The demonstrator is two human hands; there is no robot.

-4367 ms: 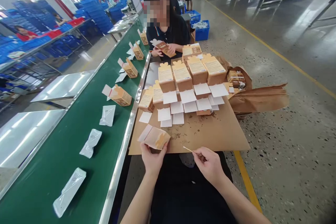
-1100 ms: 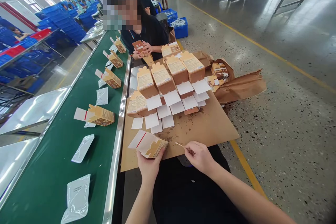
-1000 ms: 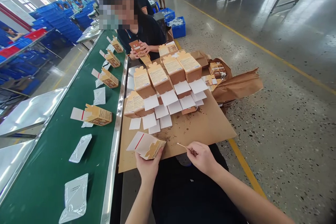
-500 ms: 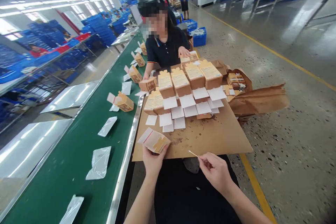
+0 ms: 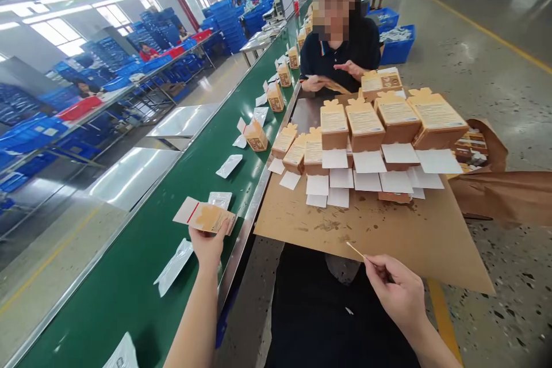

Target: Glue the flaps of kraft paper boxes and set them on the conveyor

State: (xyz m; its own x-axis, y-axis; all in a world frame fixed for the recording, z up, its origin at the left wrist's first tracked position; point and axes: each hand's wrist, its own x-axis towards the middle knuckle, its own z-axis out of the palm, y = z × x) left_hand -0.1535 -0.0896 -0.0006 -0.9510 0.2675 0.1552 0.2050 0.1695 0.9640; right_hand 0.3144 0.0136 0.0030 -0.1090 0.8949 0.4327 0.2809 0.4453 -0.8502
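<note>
Over the green conveyor belt (image 5: 142, 264), my left hand (image 5: 210, 244) grips a small tan carton (image 5: 211, 217). Its white flap with a red strip sticks out to the left. A silvery pouch (image 5: 220, 200) lies on the belt just behind the carton, and another pouch (image 5: 173, 267) lies to the left of my wrist. My right hand (image 5: 394, 287) pinches a cotton swab (image 5: 355, 249) by its stick near the front edge of the cardboard sheet (image 5: 345, 230). The swab's white tip points up and to the left.
Stacked tan cartons (image 5: 366, 129) with white flaps hanging forward cover the back of the cardboard. Across from me a co-worker (image 5: 340, 52) handles a flat piece. Upright cartons (image 5: 255, 136) and pouches line the belt. A torn brown paper bag (image 5: 500, 195) lies at right.
My left hand has carried the carton left, from the cardboard's edge to over the belt. My right hand still holds the swab. The co-worker's hands have moved and the view has turned left.
</note>
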